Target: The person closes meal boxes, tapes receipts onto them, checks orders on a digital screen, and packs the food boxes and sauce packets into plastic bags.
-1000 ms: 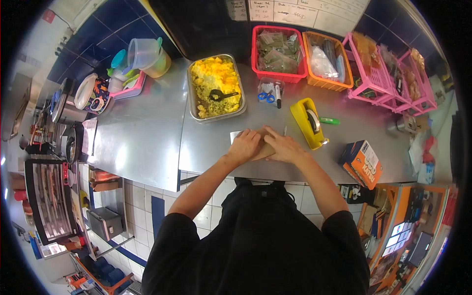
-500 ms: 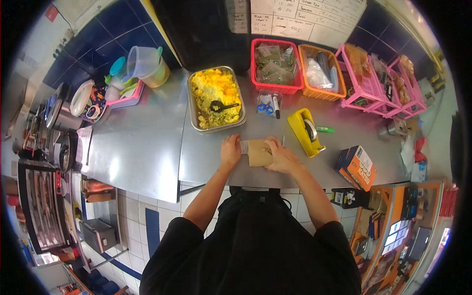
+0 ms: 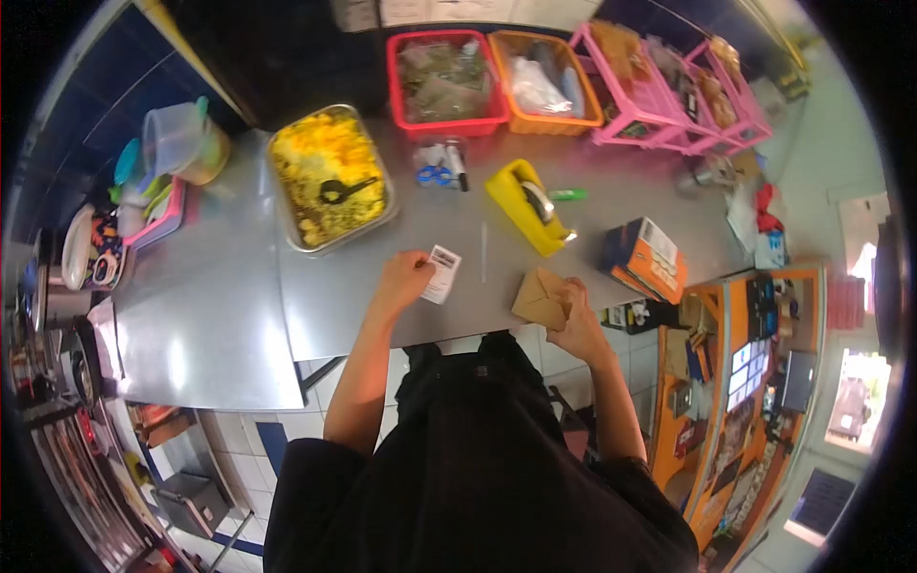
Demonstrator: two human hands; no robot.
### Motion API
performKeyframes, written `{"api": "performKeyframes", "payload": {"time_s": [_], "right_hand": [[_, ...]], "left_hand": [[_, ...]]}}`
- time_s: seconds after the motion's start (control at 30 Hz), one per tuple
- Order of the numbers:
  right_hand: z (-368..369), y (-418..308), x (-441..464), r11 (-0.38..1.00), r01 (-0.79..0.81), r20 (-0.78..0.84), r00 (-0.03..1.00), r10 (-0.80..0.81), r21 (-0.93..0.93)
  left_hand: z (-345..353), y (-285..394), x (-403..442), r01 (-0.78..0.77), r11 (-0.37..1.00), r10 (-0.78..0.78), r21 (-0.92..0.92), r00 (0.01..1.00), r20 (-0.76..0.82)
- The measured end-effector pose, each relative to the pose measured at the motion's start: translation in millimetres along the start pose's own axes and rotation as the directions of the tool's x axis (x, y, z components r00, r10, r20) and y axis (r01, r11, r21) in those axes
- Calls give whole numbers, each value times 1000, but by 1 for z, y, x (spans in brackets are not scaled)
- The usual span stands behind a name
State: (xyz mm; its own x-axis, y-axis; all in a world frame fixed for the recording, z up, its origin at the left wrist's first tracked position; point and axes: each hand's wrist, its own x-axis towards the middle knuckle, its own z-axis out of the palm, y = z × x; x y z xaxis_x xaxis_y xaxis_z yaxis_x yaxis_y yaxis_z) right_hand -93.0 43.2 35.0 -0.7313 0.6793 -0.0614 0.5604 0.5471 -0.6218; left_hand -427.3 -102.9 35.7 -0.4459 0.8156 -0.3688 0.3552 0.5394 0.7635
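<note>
A white printed slip (image 3: pixel 442 275) is pinched by its left edge in my left hand (image 3: pixel 409 279), above the steel table (image 3: pixel 334 310). Farther right, my right hand (image 3: pixel 577 320) grips the right side of a small brown paper packet (image 3: pixel 542 297) with creased flaps, near the table's front edge. Behind the packet stands a yellow tape dispenser (image 3: pixel 527 208). The metal tray (image 3: pixel 331 181) of yellow food, with a black scoop (image 3: pixel 348 189) in it, lies beyond my left hand.
Scissors (image 3: pixel 435 176), a marker (image 3: pixel 457 164) and a green marker (image 3: pixel 567 194) lie mid-table. Behind are a red basket (image 3: pixel 447 125), an orange basket (image 3: pixel 546 124) and pink racks (image 3: pixel 659 119). An orange and black box (image 3: pixel 648 260) stands right; plastic tubs (image 3: pixel 184 143) stand left.
The packet has moved right in my right hand, away from the slip. My left hand now holds the slip up, apart from it. The view has swung to the right.
</note>
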Motion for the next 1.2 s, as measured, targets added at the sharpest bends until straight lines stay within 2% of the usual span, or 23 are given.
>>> {"api": "performKeyframes", "payload": {"time_s": [0.03, 0.1, 0.17, 0.2, 0.27, 0.3, 0.37, 0.4, 0.47, 0.5, 0.57, 0.6, 0.67, 0.7, 0.77, 0.9, 1.1, 1.17, 1.2], "right_hand": [[-5, 11, -2, 994, -9, 18, 1000, 7, 111], [-20, 15, 1, 991, 2, 65, 998, -11, 133], [-23, 22, 6, 984, 29, 129, 990, -52, 177], [-24, 28, 7, 972, 16, 163, 985, -55, 235], [-19, 59, 8, 940, 5, 237, 967, -91, 341], [-29, 58, 14, 933, 16, 250, 961, -113, 360], [-41, 54, 13, 966, 257, 287, 927, -240, -22], [-43, 59, 12, 969, 248, 289, 927, -241, 13], [-50, 72, 18, 959, 253, 327, 902, -283, 131], [-58, 79, 21, 956, 256, 325, 900, -290, 145], [-70, 88, 24, 949, 283, 365, 876, -314, 139], [-74, 93, 23, 945, 292, 368, 871, -326, 145], [-85, 101, 27, 934, 316, 375, 856, -357, 169], [-87, 105, 29, 928, 333, 371, 851, -372, 165], [-84, 112, 36, 897, 399, 373, 816, -443, 192], [-80, 97, 59, 895, 388, 429, 786, -445, 218], [-77, 74, 87, 905, 374, 502, 754, -424, 203], [-65, 84, 89, 873, 450, 455, 747, -485, 191], [-65, 83, 90, 871, 454, 459, 744, -486, 187]], "left_hand": [[3, 18, -12, -90, 956, 99, -279, 995, 20], [47, 60, -24, -10, 784, 138, -620, 978, 158], [97, 88, -23, -120, 811, 234, -572, 963, 130], [124, 94, -20, -113, 818, 211, -564, 971, 111], [173, 98, -13, -198, 942, 145, -271, 969, -201], [182, 104, -13, -181, 949, 125, -258, 968, -218], [194, 112, -21, -81, 989, 37, -124, 945, -326], [195, 118, -27, -58, 994, 24, -98, 948, -318], [194, 135, -25, 159, 987, -156, -32, 865, -476], [196, 148, -18, 166, 986, -156, -22, 862, -482], [200, 172, 1, 27, 992, 59, 124, 768, -638], [202, 183, 16, 36, 991, 55, 126, 761, -647], [205, 202, 45, -92, 875, 391, 476, 715, -579], [204, 204, 48, -89, 874, 394, 477, 703, -592], [196, 198, 56, 17, 847, 322, 532, 779, -537], [189, 179, 44, 37, 800, 350, 599, 782, -516], [172, 176, 27, 180, 836, 245, 519, 724, -645], [165, 164, 23, 276, 830, 100, 484, 781, -616], [162, 147, 27, 278, 834, 96, 477, 778, -621]]}}
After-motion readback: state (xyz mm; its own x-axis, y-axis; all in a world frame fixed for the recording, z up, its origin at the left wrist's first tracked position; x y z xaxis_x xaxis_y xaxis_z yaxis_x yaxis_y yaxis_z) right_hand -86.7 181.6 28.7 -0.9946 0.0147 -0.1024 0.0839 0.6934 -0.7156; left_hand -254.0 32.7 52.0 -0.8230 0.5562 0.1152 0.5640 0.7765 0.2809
